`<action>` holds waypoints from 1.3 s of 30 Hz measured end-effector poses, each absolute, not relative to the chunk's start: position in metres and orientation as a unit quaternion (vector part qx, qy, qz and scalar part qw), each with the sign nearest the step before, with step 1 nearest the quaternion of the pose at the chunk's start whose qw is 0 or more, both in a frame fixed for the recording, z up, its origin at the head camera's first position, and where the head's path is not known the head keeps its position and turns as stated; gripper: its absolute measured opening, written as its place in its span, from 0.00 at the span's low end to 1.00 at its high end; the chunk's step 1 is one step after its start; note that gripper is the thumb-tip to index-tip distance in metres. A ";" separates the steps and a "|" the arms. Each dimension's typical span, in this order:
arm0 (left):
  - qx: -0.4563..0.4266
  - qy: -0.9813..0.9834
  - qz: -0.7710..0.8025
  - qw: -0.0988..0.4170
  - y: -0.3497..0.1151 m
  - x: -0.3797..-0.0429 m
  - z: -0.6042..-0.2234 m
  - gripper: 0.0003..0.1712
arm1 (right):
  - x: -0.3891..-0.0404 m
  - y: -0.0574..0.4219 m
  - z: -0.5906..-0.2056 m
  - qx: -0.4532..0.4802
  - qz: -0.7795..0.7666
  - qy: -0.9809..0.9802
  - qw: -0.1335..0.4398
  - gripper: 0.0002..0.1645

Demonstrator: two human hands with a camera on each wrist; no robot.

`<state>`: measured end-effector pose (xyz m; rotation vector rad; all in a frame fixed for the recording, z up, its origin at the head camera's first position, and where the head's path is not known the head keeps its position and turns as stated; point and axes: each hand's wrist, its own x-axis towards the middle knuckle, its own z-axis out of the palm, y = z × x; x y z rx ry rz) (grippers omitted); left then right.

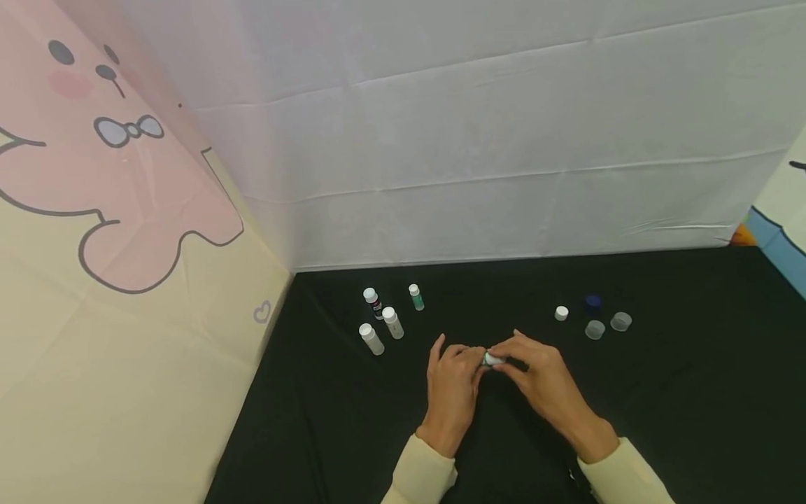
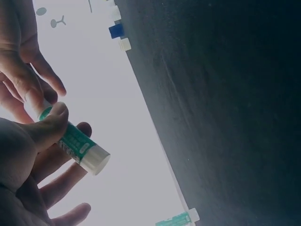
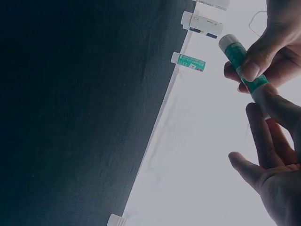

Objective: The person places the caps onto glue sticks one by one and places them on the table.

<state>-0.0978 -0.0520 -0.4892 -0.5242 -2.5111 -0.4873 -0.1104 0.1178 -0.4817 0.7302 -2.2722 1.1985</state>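
Note:
Near the middle of the black table (image 1: 352,434), both hands meet on a green-labelled glue stick (image 2: 77,143). My left hand (image 1: 453,388) pinches its green tube between thumb and fingers. At the stick's other end, my right hand (image 1: 548,381) pinches the white cap (image 1: 493,359) with thumb and fingertips. Whether the cap is loose or seated cannot be seen, as fingers cover the joint. In the right wrist view the stick's pale base (image 3: 227,42) points away from my right hand (image 3: 277,174).
Left of the hands stand a second green glue stick (image 1: 418,302), a dark-labelled one (image 1: 376,306) and two white ones (image 1: 394,325). To the right lie a white cap (image 1: 562,313), a dark blue cap (image 1: 592,302) and two translucent caps (image 1: 620,321). A pale curtain (image 1: 478,175) backs the table.

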 end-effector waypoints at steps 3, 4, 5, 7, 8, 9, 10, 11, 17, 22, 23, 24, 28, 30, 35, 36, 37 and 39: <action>-0.196 -0.927 -0.179 0.265 -0.052 -0.097 -0.489 0.13 | -0.111 0.118 -0.482 0.265 0.449 -0.821 0.231 0.26; -0.197 -0.926 -0.179 0.267 -0.052 -0.097 -0.489 0.13 | -0.111 0.117 -0.482 0.265 0.452 -0.820 0.231 0.26; -0.198 -0.925 -0.178 0.269 -0.052 -0.097 -0.490 0.13 | -0.112 0.117 -0.482 0.265 0.454 -0.818 0.232 0.26; -0.201 -0.925 -0.175 0.272 -0.052 -0.097 -0.490 0.13 | -0.113 0.117 -0.481 0.263 0.459 -0.816 0.235 0.26; -0.202 -0.924 -0.173 0.273 -0.052 -0.098 -0.490 0.14 | -0.113 0.117 -0.480 0.262 0.460 -0.815 0.235 0.26; -0.203 -0.924 -0.171 0.275 -0.051 -0.098 -0.490 0.14 | -0.113 0.117 -0.479 0.260 0.462 -0.815 0.235 0.26; -0.203 -0.924 -0.167 0.277 -0.051 -0.098 -0.490 0.14 | -0.113 0.117 -0.479 0.259 0.463 -0.814 0.236 0.26; -0.204 -0.924 -0.163 0.279 -0.051 -0.099 -0.490 0.14 | -0.113 0.117 -0.478 0.258 0.464 -0.813 0.237 0.26; -0.207 -0.924 -0.147 0.287 -0.051 -0.098 -0.490 0.15 | -0.113 0.116 -0.477 0.256 0.469 -0.812 0.235 0.24; -0.213 -0.923 -0.135 0.292 -0.051 -0.098 -0.490 0.14 | -0.113 0.116 -0.476 0.246 0.468 -0.820 0.218 0.21; -0.215 -0.922 -0.133 0.293 -0.051 -0.098 -0.490 0.14 | -0.112 0.116 -0.475 0.244 0.467 -0.822 0.216 0.21; -0.217 -0.921 -0.135 0.295 -0.051 -0.098 -0.490 0.14 | -0.112 0.116 -0.475 0.242 0.466 -0.823 0.214 0.21; -0.224 -0.915 -0.142 0.305 -0.051 -0.098 -0.492 0.14 | -0.111 0.115 -0.475 0.238 0.472 -0.823 0.207 0.19; -0.227 -0.911 -0.150 0.309 -0.051 -0.098 -0.492 0.14 | -0.111 0.115 -0.475 0.236 0.477 -0.821 0.206 0.19; -0.238 -0.907 -0.154 0.311 -0.051 -0.097 -0.492 0.13 | -0.111 0.116 -0.476 0.220 0.486 -0.825 0.184 0.17; -0.241 -0.907 -0.150 0.311 -0.051 -0.097 -0.493 0.12 | -0.111 0.116 -0.476 0.214 0.489 -0.827 0.175 0.17; -0.244 -0.907 -0.148 0.311 -0.051 -0.097 -0.493 0.12 | -0.110 0.116 -0.476 0.207 0.491 -0.830 0.167 0.17; -0.250 -0.907 -0.142 0.309 -0.051 -0.098 -0.493 0.11 | -0.109 0.116 -0.476 0.192 0.495 -0.834 0.149 0.16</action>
